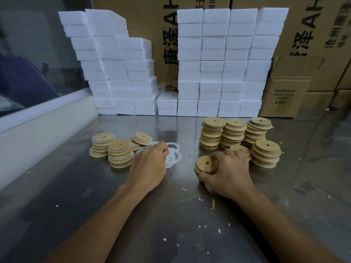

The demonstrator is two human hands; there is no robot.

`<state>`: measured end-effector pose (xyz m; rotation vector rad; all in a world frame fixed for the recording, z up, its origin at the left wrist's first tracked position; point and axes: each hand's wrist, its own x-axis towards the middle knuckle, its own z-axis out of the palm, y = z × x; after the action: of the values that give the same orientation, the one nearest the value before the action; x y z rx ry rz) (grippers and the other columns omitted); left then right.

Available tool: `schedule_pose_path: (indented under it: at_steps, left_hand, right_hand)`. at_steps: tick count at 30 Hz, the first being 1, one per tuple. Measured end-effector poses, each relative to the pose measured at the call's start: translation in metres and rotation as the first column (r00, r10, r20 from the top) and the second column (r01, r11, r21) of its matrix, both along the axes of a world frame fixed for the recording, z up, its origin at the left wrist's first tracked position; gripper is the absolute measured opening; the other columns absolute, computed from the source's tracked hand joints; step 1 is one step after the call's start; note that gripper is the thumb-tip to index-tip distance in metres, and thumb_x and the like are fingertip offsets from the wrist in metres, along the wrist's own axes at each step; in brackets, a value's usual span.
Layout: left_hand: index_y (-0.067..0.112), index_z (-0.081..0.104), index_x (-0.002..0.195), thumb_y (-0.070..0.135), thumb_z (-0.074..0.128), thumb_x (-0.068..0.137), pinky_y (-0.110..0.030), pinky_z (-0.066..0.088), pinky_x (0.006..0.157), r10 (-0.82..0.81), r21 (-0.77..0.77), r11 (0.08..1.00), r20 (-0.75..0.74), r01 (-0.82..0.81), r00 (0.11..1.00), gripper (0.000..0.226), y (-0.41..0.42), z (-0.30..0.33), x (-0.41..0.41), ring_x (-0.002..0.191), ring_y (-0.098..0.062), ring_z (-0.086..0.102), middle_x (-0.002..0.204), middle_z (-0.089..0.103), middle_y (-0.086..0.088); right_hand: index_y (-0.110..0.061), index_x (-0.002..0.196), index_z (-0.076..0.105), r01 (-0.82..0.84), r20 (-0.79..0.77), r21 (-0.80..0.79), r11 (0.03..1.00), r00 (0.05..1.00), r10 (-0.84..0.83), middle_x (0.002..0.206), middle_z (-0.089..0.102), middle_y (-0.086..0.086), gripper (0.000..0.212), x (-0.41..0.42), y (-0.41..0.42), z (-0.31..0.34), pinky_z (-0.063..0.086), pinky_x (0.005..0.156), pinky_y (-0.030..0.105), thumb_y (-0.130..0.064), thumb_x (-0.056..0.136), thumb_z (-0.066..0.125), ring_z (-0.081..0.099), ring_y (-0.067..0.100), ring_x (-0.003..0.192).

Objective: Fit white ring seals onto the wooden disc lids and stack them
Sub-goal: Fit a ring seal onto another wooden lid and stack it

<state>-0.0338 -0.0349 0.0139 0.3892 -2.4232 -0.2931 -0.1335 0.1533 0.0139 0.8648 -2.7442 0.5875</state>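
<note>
A wooden disc lid (204, 164) is gripped by the right hand (228, 173) near the middle of the steel table (76, 215). The fingers are curled over its right part and the thumb is pressed under its near rim. The lid is tilted, its flat face with the small centre hole turned up and to the left, and it projects leftward out of the grip. The left hand (150, 166) is laid on the loose pile of white ring seals (173, 154) just left of the lid; its fingertips are curled down into the rings, but whether one is pinched cannot be told. Stacks of bare lids (233, 133) are set beyond the right hand toward the far edge. Stacks of sealed lids (119, 152) are placed left of the rings. White foam blocks (218, 63) are piled along the far edge.
</note>
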Motion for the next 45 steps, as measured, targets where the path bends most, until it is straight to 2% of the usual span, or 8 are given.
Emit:
schedule_pose_path:
  at_steps: [3,6,11,17,22,28,33,45]
  left_hand:
    - [0.019,0.055,0.078,0.006,0.053,0.095,-0.025,0.043,0.059,-0.094,0.348,0.923,-0.215,0.166,0.972,0.022,0.007,0.005,-0.002,0.062,-0.010,0.055,0.067,0.062,0.007]
    - [0.019,0.059,0.077,0.010,0.052,0.098,-0.015,0.039,0.049,-0.152,0.672,0.665,-0.305,0.325,0.940,0.024,0.016,0.010,-0.005,0.050,-0.003,0.048,0.062,0.063,0.009]
    - [0.013,0.064,0.079,0.017,0.053,0.100,-0.018,0.031,0.039,-0.153,0.868,0.355,-0.313,0.348,0.937,0.024,0.021,0.007,-0.008,0.045,-0.011,0.040,0.054,0.052,-0.002]
    - [0.008,0.059,0.092,0.020,0.051,0.100,-0.025,0.043,0.039,-0.186,0.862,0.415,-0.232,0.290,0.955,0.017,0.032,-0.003,-0.014,0.043,-0.020,0.052,0.050,0.056,-0.002]
    - [0.009,0.058,0.091,0.021,0.051,0.100,-0.037,0.058,0.051,-0.136,0.857,0.408,-0.285,0.316,0.949,0.016,0.033,-0.006,-0.014,0.050,-0.024,0.063,0.062,0.065,-0.010]
    - [0.016,0.060,0.083,0.020,0.056,0.097,-0.038,0.059,0.053,-0.137,0.812,0.478,-0.306,0.334,0.942,0.015,0.039,-0.011,-0.017,0.055,-0.023,0.067,0.078,0.065,-0.010]
    - [0.016,0.058,0.084,0.018,0.054,0.098,-0.037,0.058,0.049,-0.138,0.738,0.588,-0.311,0.330,0.940,0.015,0.039,-0.011,-0.016,0.051,-0.021,0.066,0.073,0.066,-0.008]
    - [0.018,0.055,0.081,0.013,0.055,0.097,-0.026,0.052,0.042,-0.167,0.659,0.673,-0.306,0.335,0.937,0.016,0.037,-0.010,-0.014,0.046,-0.017,0.065,0.064,0.066,-0.001]
  right_hand:
    - [-0.026,0.127,0.047,-0.110,0.102,-0.195,0.975,0.986,0.131,0.118,0.042,-0.004,0.068,0.003,0.000,-0.001,0.040,0.091,0.029,-0.043,0.069,0.079,0.042,0.015,0.113]
    - [-0.030,0.117,0.044,-0.157,0.149,-0.332,0.930,0.965,0.217,0.113,0.051,-0.010,0.065,0.004,0.000,-0.004,0.048,0.085,0.032,-0.033,0.067,0.085,0.052,0.013,0.103]
    - [-0.038,0.106,0.053,-0.134,0.261,-0.621,0.773,0.894,0.365,0.103,0.067,-0.011,0.062,0.007,-0.001,-0.006,0.056,0.082,0.039,-0.009,0.065,0.089,0.066,0.015,0.093]
    - [-0.018,0.117,0.062,-0.146,0.293,-0.755,0.639,0.797,0.529,0.108,0.071,-0.002,0.058,0.015,-0.006,-0.003,0.059,0.084,0.033,0.013,0.070,0.078,0.069,0.016,0.099]
    - [-0.018,0.111,0.071,-0.002,0.403,-0.866,0.499,0.587,0.702,0.104,0.073,0.006,0.036,0.022,-0.005,0.005,0.059,0.070,0.028,0.007,0.092,0.051,0.071,0.018,0.095]
    - [-0.010,0.102,0.069,-0.014,0.297,-0.858,0.514,0.803,0.517,0.093,0.073,0.009,0.011,0.025,-0.009,0.000,0.061,0.060,0.032,-0.010,0.095,0.060,0.072,0.017,0.087]
    - [-0.003,0.098,0.063,0.029,0.317,-0.869,0.494,0.800,0.509,0.086,0.073,0.008,0.008,0.026,-0.008,0.003,0.059,0.055,0.028,-0.009,0.095,0.061,0.072,0.015,0.077]
    - [-0.003,0.091,0.061,0.121,0.397,-0.870,0.478,0.747,0.533,0.079,0.071,0.016,0.007,0.025,-0.006,0.006,0.060,0.055,0.033,-0.009,0.093,0.064,0.070,0.019,0.073]
